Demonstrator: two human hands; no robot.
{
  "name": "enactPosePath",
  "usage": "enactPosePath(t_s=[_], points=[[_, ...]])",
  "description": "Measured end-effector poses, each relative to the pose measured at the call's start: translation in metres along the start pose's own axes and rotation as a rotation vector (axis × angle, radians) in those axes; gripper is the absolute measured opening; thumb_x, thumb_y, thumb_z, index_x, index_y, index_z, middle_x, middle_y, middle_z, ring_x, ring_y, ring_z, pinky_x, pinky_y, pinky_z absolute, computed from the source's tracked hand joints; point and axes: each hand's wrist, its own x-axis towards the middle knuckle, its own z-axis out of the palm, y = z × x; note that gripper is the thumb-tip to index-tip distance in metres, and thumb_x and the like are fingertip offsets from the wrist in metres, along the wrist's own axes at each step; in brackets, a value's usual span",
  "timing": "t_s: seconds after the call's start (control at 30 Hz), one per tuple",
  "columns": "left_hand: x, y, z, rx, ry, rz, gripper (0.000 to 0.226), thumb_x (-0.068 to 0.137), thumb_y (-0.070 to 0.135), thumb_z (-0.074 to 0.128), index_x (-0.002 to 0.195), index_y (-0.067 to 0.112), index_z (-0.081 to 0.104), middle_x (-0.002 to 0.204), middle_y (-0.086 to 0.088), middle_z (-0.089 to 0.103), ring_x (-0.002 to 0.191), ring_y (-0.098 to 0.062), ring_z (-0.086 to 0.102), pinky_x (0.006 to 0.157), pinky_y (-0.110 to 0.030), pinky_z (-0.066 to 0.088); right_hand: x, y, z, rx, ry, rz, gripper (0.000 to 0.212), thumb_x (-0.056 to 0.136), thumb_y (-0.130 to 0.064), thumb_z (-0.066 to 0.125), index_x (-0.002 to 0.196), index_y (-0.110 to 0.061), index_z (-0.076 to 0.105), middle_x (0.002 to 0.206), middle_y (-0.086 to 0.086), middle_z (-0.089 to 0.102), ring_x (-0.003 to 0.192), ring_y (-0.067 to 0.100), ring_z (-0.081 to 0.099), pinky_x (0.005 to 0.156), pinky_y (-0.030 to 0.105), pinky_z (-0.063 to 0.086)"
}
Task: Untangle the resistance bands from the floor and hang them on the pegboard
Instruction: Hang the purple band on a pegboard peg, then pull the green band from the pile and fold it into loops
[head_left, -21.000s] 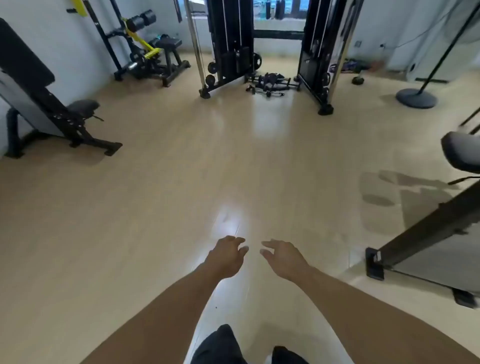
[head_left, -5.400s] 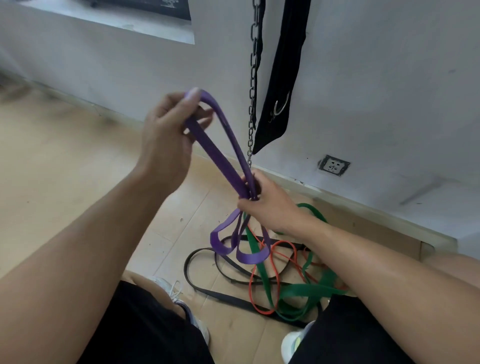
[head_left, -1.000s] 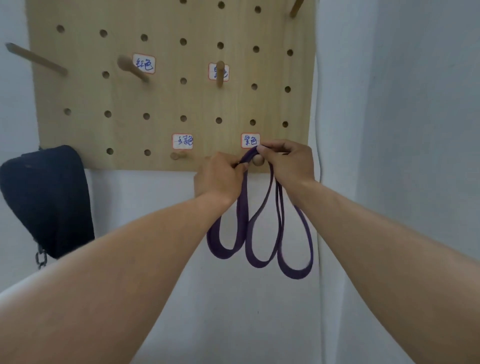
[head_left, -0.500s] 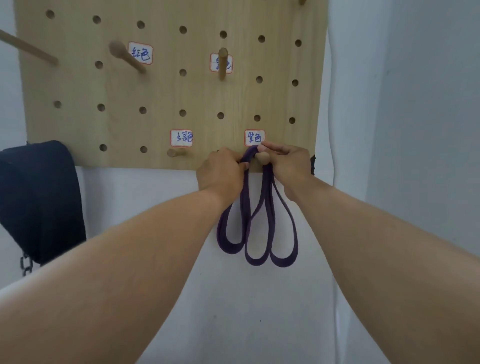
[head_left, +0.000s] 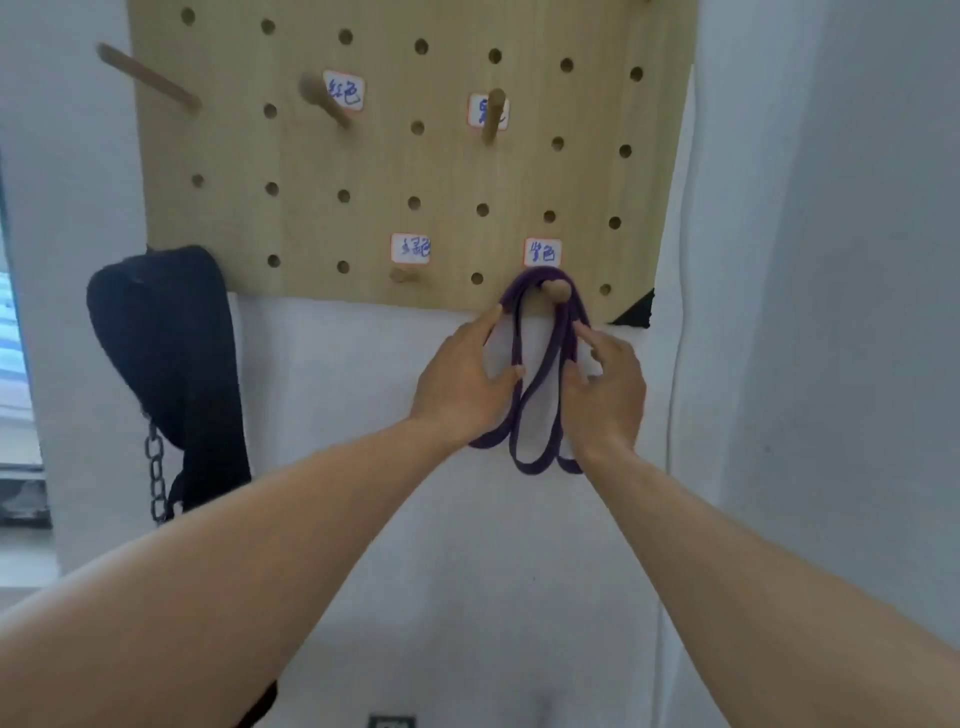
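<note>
Your purple band (head_left: 535, 400) hangs from its peg (head_left: 555, 290), loops toward 6 o'clock; left hand (head_left: 462, 382) and right hand (head_left: 605, 395), fingers spread, flank it, gripping nothing.

A black padded belt (head_left: 166, 358) hung against the white wall (head_left: 415, 519) to the left, with a dark metal chain (head_left: 156, 478) hanging from its lower edge. A black triangular piece (head_left: 636, 313) showed further right. A wall socket (head_left: 392, 721) sat at the bottom edge, partly cut off.
</note>
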Motion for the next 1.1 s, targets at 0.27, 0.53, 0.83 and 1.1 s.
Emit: enactPosePath(t_s=[0.27,0.53,0.83,1.1], points=[[-0.192,-0.118,-0.019,0.197,-0.291,-0.235,0.068,0.098,0.042,0.062,0.157,0.031,0.030,0.159,0.009,0.037,0.144,-0.012,0.039,0.118,-0.031,0.033,-0.213,0.079,0.038,0.011,-0.477,0.062,0.039,0.097,-0.012,0.068,0.132,-0.029,0.067,0.125,-0.016,0.062,0.099,0.006,0.066,0.084,0.035,0.060],[-0.336,-0.202,-0.061,0.288,-0.535,-0.651,0.071,0.095,0.041,0.067,0.156,0.024,0.034,0.161,0.002,0.035,0.147,-0.020,0.037,0.118,-0.038,0.035,-0.361,0.097,0.099,-0.186,-1.176,0.131,0.042,0.097,-0.010,0.064,0.136,-0.027,0.065,0.118,-0.006,0.060,0.084,0.009,0.060,0.093,0.033,0.052],[-0.436,-0.247,-0.071,0.412,-0.914,-0.835,0.064,0.091,0.039,0.070,0.148,0.020,0.047,0.152,-0.006,0.046,0.134,-0.030,0.050,0.109,-0.040,0.043,-0.524,0.153,0.100,-0.370,-1.555,0.321,0.047,0.094,-0.011,0.061,0.138,-0.027,0.063,0.136,-0.002,0.064,0.116,0.020,0.066,0.096,0.035,0.054],[-0.453,-0.252,-0.065,0.439,-1.189,-0.766,0.068,0.096,0.041,0.065,0.154,0.020,0.037,0.153,-0.007,0.047,0.138,-0.029,0.046,0.108,-0.038,0.039,-0.587,0.206,0.087,-0.701,-1.940,0.150,0.053,0.089,-0.011,0.057,0.139,-0.030,0.057,0.140,-0.003,0.059,0.128,0.031,0.061,0.098,0.043,0.055]])
